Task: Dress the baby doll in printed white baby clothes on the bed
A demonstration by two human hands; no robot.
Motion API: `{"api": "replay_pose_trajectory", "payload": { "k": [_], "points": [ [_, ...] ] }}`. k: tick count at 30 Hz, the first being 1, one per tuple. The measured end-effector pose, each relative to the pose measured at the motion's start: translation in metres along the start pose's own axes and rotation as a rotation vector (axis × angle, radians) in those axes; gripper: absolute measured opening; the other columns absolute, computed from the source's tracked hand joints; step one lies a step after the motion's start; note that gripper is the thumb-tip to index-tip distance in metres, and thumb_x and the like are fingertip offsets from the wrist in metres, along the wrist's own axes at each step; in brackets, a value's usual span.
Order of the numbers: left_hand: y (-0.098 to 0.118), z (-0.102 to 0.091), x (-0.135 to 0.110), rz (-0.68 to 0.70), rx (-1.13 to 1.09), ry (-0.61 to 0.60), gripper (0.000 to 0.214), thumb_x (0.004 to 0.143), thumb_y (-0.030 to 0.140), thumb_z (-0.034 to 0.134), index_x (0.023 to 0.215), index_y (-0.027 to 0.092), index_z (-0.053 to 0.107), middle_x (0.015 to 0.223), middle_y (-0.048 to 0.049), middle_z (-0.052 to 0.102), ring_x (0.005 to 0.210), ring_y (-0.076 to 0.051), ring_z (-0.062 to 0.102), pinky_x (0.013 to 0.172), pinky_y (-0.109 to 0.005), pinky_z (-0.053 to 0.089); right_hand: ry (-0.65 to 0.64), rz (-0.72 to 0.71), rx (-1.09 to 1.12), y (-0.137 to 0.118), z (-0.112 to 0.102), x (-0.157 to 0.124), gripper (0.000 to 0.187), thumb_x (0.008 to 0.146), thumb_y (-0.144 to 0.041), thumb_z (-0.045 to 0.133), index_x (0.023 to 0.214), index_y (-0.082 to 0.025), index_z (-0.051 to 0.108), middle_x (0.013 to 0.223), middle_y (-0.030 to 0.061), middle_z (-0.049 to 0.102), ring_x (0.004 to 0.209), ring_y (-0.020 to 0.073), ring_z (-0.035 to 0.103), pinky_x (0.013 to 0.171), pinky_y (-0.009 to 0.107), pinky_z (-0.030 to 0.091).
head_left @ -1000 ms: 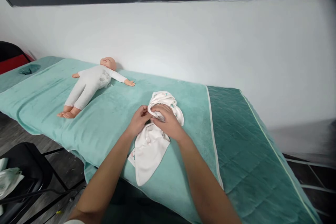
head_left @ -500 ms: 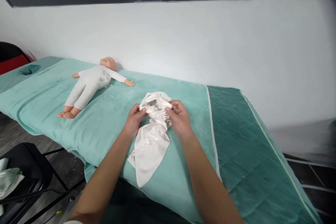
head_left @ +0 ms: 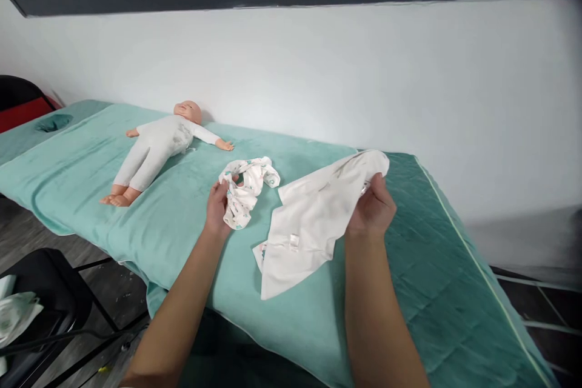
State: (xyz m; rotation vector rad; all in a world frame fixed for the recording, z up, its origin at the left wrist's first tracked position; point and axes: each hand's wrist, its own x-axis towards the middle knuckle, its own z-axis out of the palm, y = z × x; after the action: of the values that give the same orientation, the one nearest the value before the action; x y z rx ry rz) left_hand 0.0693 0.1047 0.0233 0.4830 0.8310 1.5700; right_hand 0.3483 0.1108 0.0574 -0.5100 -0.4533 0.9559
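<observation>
White cloth [head_left: 313, 218] hangs spread above the green bed [head_left: 431, 267], its top corner pinched in the fingers of the right hand [head_left: 373, 209], its lower end resting on the bed. A doll [head_left: 152, 151] lies on its back further left, near the wall. Between them, the small patterned garment [head_left: 248, 185] sits bunched on the bed, with the fingers of the left hand [head_left: 217, 209] clamped on its edge.

A massage table [head_left: 454, 327] carries a dark green quilted cover [head_left: 409, 218] at its right end and a pale teal towel [head_left: 82, 194] over the rest. A doll [head_left: 154, 145] lies on its back near the far edge. At mid-table sits a crumpled patterned garment [head_left: 248, 185]. Just right of it, a white cloth [head_left: 309, 230] (its far end lifted clear) rests toward the front edge.
</observation>
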Motion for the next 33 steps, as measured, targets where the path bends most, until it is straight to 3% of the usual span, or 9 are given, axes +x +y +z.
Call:
{"api": "replay_pose_trajectory", "payload": {
  "k": [4, 8, 12, 15, 17, 20, 25, 29, 33],
  "points": [
    [-0.013, 0.008, -0.004, 0.180, 0.386, 0.050, 0.065, 0.068, 0.026, 0.083, 0.128, 0.023, 0.059, 0.124, -0.0064, 0.067, 0.103, -0.020, 0.066, 0.086, -0.029, 0.052, -0.120, 0.013, -0.217, 0.012, 0.005, -0.005, 0.027, 0.076, -0.024, 0.072, 0.101, -0.023, 0.062, 0.100, -0.0018, 0.070, 0.091, 0.0140, 0.067, 0.093, 0.034, 0.054],
    [-0.014, 0.013, -0.003, 0.120, 0.581, -0.025, 0.041, 0.069, 0.022, 0.074, 0.109, 0.017, 0.070, 0.094, -0.0025, 0.072, 0.077, -0.016, 0.064, 0.068, -0.025, 0.049, -0.201, 0.060, -0.526, 0.031, 0.006, -0.009, 0.040, 0.072, -0.027, 0.074, 0.108, -0.025, 0.059, 0.116, 0.0019, 0.068, 0.109, 0.0195, 0.065, 0.102, 0.040, 0.049],
    [0.004, 0.029, -0.006, 0.090, 0.398, 0.017, 0.036, 0.063, 0.021, 0.074, 0.099, 0.015, 0.069, 0.074, 0.0012, 0.067, 0.058, -0.011, 0.057, 0.054, -0.023, 0.044, -0.625, 0.195, -0.830, 0.047, 0.010, -0.023, 0.049, 0.077, -0.038, 0.073, 0.122, -0.026, 0.059, 0.136, 0.0070, 0.061, 0.130, 0.0254, 0.056, 0.115, 0.046, 0.039],
    [0.023, 0.052, -0.016, 0.185, 0.281, 0.003, 0.035, 0.063, 0.022, 0.076, 0.096, 0.016, 0.068, 0.076, 0.0009, 0.068, 0.060, -0.012, 0.059, 0.056, -0.023, 0.047, -0.888, 0.244, -1.032, 0.054, 0.016, -0.038, 0.082, 0.072, -0.041, 0.081, 0.145, -0.027, 0.045, 0.154, 0.0079, 0.046, 0.143, 0.0290, 0.043, 0.121, 0.046, 0.032],
    [0.032, 0.071, -0.026, 0.206, 0.280, -0.069, 0.034, 0.064, 0.024, 0.077, 0.096, 0.016, 0.069, 0.078, 0.0004, 0.069, 0.062, -0.012, 0.061, 0.058, -0.023, 0.047, -0.846, 0.145, -1.043, 0.055, 0.020, -0.045, 0.101, 0.073, -0.042, 0.081, 0.156, -0.028, 0.027, 0.163, 0.0085, 0.031, 0.148, 0.0292, 0.035, 0.122, 0.045, 0.031],
    [0.040, 0.099, -0.043, 0.112, 0.437, -0.300, 0.031, 0.068, 0.027, 0.076, 0.096, 0.016, 0.069, 0.079, 0.0002, 0.067, 0.066, -0.014, 0.060, 0.062, -0.024, 0.047, -0.701, -0.169, -1.029, 0.051, 0.023, -0.048, 0.100, 0.083, -0.041, 0.073, 0.161, -0.028, 0.012, 0.168, 0.0081, 0.015, 0.155, 0.0290, 0.019, 0.126, 0.047, 0.021],
    [0.040, 0.130, -0.062, 0.052, 1.005, -0.699, 0.010, 0.080, 0.027, 0.064, 0.081, 0.018, 0.064, 0.072, 0.0025, 0.058, 0.065, -0.012, 0.051, 0.057, -0.024, 0.038, -0.600, -0.440, -1.149, 0.037, 0.017, -0.042, 0.055, 0.093, -0.042, 0.059, 0.146, -0.036, 0.047, 0.168, -0.0018, 0.012, 0.156, 0.0288, 0.012, 0.127, 0.052, 0.016],
    [0.033, 0.128, -0.061, 0.228, 1.088, -0.640, 0.022, 0.089, 0.038, 0.058, 0.080, 0.019, 0.062, 0.073, 0.0019, 0.059, 0.067, -0.013, 0.051, 0.060, -0.025, 0.040, -0.564, -0.284, -1.041, 0.028, 0.022, -0.038, 0.043, 0.090, -0.046, 0.061, 0.130, -0.030, 0.063, 0.163, 0.0010, 0.031, 0.153, 0.0275, 0.023, 0.127, 0.050, 0.018],
    [0.030, 0.108, -0.041, 0.551, 0.878, -0.291, 0.019, 0.090, 0.034, 0.057, 0.102, 0.022, 0.066, 0.096, -0.0026, 0.068, 0.088, -0.016, 0.061, 0.075, -0.027, 0.048, -0.670, 0.166, -0.726, 0.015, 0.039, -0.048, 0.047, 0.085, -0.050, 0.065, 0.126, -0.027, 0.067, 0.140, 0.0046, 0.062, 0.133, 0.0272, 0.054, 0.117, 0.043, 0.040]
  ]
}}
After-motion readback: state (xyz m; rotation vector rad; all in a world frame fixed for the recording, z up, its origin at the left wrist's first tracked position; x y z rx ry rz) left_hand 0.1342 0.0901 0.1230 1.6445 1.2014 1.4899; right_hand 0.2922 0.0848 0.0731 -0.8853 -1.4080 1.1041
